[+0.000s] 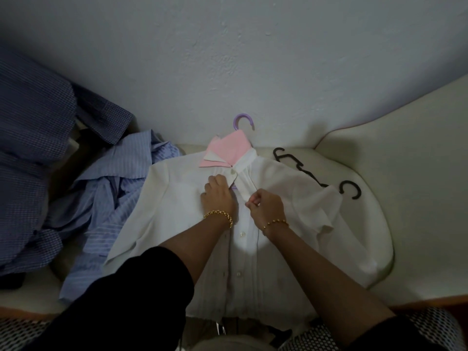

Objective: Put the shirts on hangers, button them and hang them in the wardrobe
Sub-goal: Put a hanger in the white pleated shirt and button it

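White shirt (177, 198), one: pink collar, short sleeves, laid flat and front-up on the cream seat (359, 158), collar toward the wall (228, 59), hem toward the person. Purple hanger (242, 120), one: inside the white shirt, with only its hook showing above the collar and a sliver at the open neck. Buttons, three countable down the front: a top button (233, 172) at the collar, two more lower on the front strip; others cannot be told in the dim light. Left hand (219, 195), one: fingers bent, gripping the front edge of the white shirt just below the top button. Right hand (264, 203), one: fingers clenched, thumb and forefinger pinching the opposite front edge, just beside the left hand but not touching it. Gold bracelets (219, 214), two: one on each wrist. Black hangers (301, 165), two by the count of hooks: lying on the seat to the right of the collar, their bodies partly under the shirt's sleeve. Blue striped shirt (109, 198), one: crumpled on the seat, touching the white shirt's other sleeve. Dark checked shirt (33, 148), one: heaped at the far left, overlapping the striped one.
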